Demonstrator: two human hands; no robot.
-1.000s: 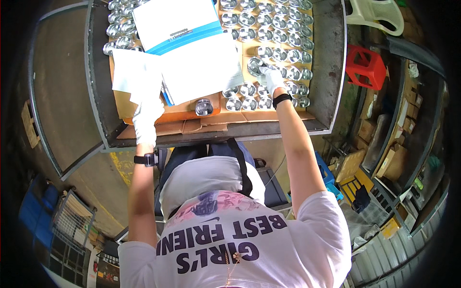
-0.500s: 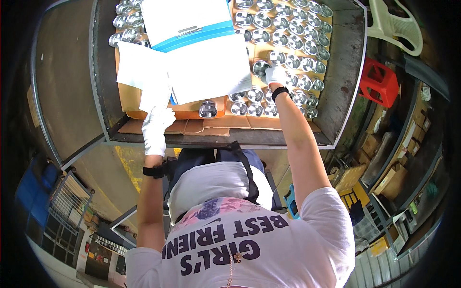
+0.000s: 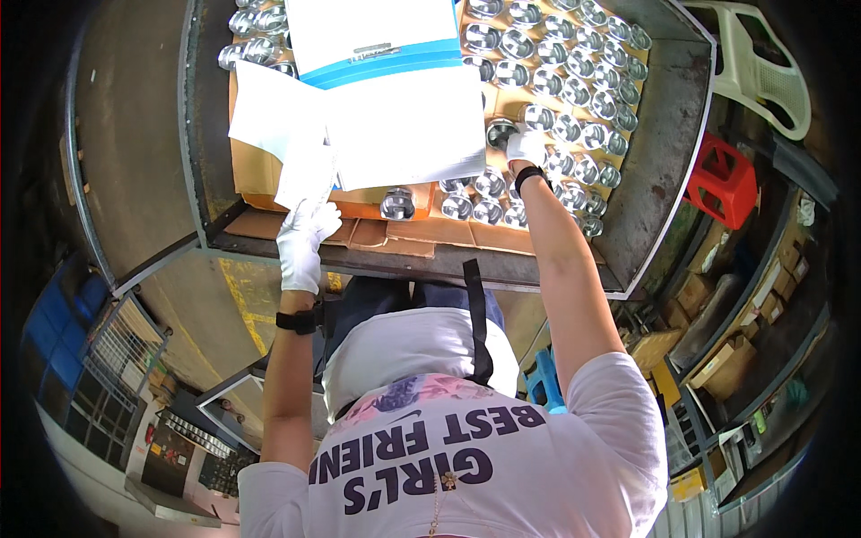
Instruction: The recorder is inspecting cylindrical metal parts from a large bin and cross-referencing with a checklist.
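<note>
My left hand [image 3: 305,235], in a white glove, is closed on the lower edge of a loose white sheet of paper [image 3: 300,170]. That sheet overlaps the left side of an open folder [image 3: 404,134] of white pages with a blue band and a metal clip. On the right, my gloved right hand [image 3: 526,146] grips a dark-topped metal piston [image 3: 500,134] among rows of shiny pistons [image 3: 576,90]; the fingertips are partly hidden. A single piston [image 3: 397,204] sits on an orange-edged cardboard piece [image 3: 360,201] below the folder.
A grey metal bin wall [image 3: 664,117] surrounds the pistons, with cardboard [image 3: 430,239] lining its floor. More pistons [image 3: 256,49] stand at the far left. To the right are a red stool [image 3: 723,179], a pale plastic chair [image 3: 762,67] and shelves with boxes [image 3: 726,368].
The whole view has shifted, so the bin and its contents appear farther right and slightly lower. Both hands keep their places on the sheet and the piston.
</note>
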